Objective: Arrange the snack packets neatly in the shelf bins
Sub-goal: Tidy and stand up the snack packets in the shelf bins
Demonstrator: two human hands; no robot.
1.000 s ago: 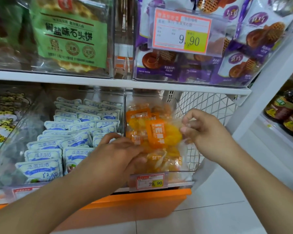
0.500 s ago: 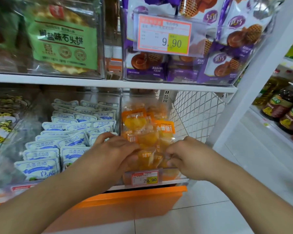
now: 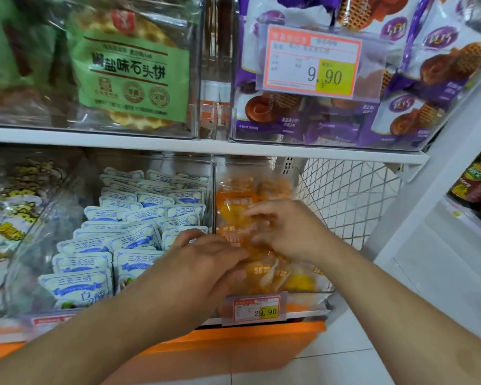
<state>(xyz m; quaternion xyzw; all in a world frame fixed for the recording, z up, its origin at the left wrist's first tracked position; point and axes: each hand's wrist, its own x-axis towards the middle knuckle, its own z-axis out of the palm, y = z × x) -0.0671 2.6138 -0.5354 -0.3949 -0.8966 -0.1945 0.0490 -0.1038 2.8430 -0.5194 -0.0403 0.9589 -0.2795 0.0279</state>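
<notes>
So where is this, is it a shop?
Most likely a shop or small supermarket. Price tags are clipped to clear shelf bins full of snack packets, and bottles stand on the next shelf. The two hands are busy in the orange packets.

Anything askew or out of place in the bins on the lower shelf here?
The orange snack packets in the right bin lie jumbled at mixed angles, while the blue-and-white packets beside them stand in tidy rows. Both hands, left hand and right hand, are on the orange pile.

Shop aisle, price tags (image 3: 313, 61), clear shelf bins (image 3: 311, 298) of packaged snacks (image 3: 131, 70)
</notes>
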